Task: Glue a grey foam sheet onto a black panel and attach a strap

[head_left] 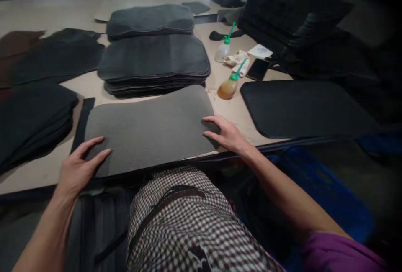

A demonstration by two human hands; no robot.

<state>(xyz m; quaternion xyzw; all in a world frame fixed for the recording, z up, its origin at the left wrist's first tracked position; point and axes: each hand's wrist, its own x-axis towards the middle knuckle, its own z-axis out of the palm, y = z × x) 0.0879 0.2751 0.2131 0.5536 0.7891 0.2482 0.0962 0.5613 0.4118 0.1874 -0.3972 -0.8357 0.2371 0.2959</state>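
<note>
Checked apron (176, 230) stands close to the counter (31, 178); left hand (74, 169) and right hand (230, 134) rest on opposite ends of a grey panel (150, 129) lying along the front edge. Each grip shows finger and thumb apart; light, even pressure would, I judge, keep it flat.

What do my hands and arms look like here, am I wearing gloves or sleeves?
Your left hand and right hand are ungloved, with no watch or wristband in sight. A purple sleeve shows high on the right arm; the left forearm shows no sleeve.
</note>
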